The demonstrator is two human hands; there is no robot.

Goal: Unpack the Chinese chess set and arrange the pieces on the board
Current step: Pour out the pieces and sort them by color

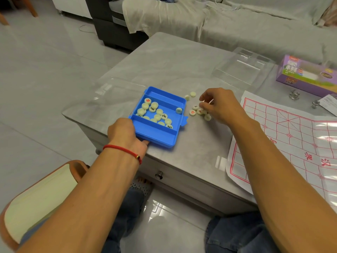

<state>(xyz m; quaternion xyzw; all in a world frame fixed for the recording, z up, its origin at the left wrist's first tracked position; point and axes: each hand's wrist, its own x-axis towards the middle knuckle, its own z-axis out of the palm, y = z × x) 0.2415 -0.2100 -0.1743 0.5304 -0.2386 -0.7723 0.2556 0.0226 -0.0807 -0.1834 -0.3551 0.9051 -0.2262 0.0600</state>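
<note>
A blue plastic tray (156, 135) sits near the table's front left edge, tilted up on its left side. Several cream round chess pieces (155, 114) lie in its middle compartment. My left hand (125, 136) grips the tray's near left corner. More cream pieces (196, 110) lie loose on the table to the right of the tray, and two others (190, 95) lie just beyond it. My right hand (218, 105) hovers over the loose pieces, fingertips pinched on one of them. The plastic board sheet (291, 136) with red lines lies at the right.
A clear plastic lid (242, 66) rests at the back of the grey table (173, 61). A purple box (306, 75) stands at the far right, with small metal items (294, 94) near it. A sofa is behind; a stool (40, 198) is at lower left.
</note>
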